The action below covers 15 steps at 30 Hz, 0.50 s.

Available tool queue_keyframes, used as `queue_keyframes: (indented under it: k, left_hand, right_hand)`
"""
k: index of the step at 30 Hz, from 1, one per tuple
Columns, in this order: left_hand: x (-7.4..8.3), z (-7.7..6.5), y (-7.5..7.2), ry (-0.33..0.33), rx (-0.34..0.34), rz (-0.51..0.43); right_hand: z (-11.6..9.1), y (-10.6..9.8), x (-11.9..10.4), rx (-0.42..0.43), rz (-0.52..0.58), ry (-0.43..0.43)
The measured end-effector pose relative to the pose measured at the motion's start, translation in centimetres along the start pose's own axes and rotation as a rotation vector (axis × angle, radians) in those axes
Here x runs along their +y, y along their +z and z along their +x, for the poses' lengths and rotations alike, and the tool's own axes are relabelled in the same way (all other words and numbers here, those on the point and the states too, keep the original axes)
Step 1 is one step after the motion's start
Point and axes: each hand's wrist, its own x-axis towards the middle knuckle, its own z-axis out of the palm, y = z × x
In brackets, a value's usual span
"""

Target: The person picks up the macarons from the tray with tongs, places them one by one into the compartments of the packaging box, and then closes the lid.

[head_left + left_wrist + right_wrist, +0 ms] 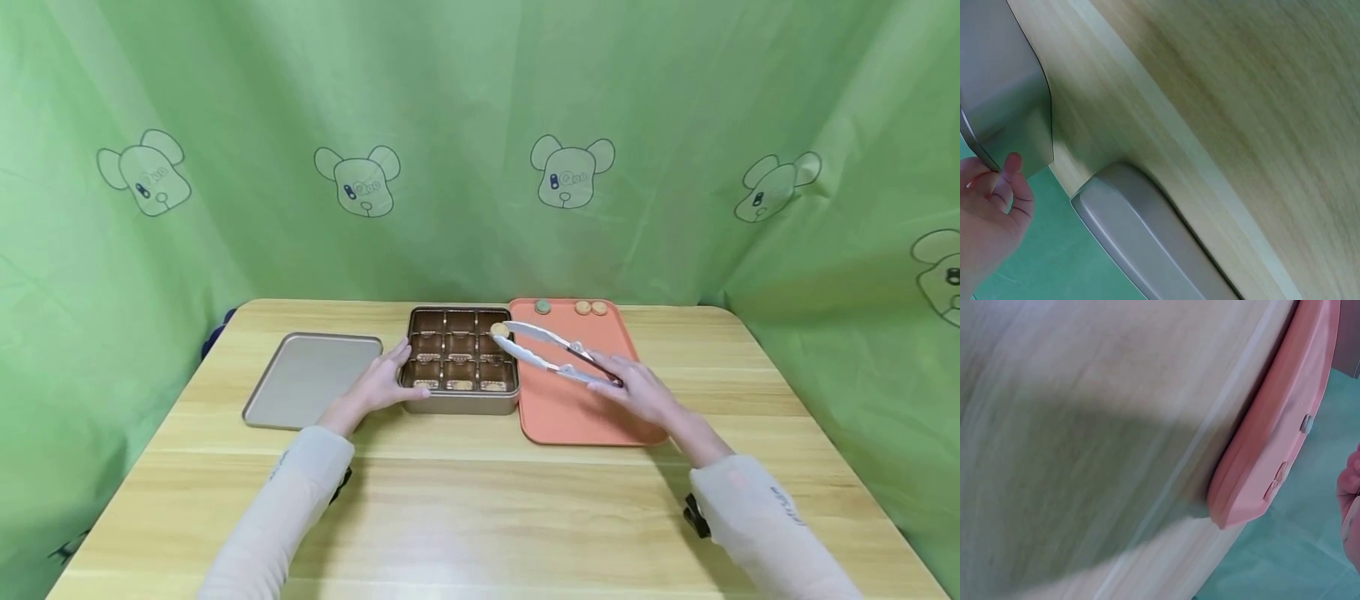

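Observation:
A metal box with a nine-compartment divider (461, 403) sits mid-table in the head view. My left hand (381, 381) holds its front left corner, thumb along the front rim and fingers at the left side. My right hand (636, 388) grips metal tongs (536, 361) with dark handle parts. Between the tongs' tips is a round tan cookie, like a macaron (500, 331), above the box's right side. Pale tan patches show in the front compartments; I cannot tell what they are. In the right wrist view only part of the right hand (1350, 512) shows.
Right of the box, touching or nearly touching it, lies a coral tray (570, 417) with a green cookie (543, 307) and two tan cookies (591, 307) at its far end. A flat metal lid or tray (311, 379) lies left. A green curtain (465, 233) hangs behind the table.

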Motion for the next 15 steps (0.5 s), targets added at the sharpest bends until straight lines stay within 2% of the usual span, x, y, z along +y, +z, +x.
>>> queue_keyframes:
  k: [6, 15]
  left_hand:
    - [0.05, 0.06, 0.0, -0.001, -0.005, 0.003]
    - [0.04, 0.02, -0.03, -0.008, -0.009, 0.002]
  right_hand:
    - [-0.12, -0.48, -0.2, -0.032, -0.013, -0.008]
    - [-0.12, -0.74, -0.14, -0.034, -0.026, -0.036]
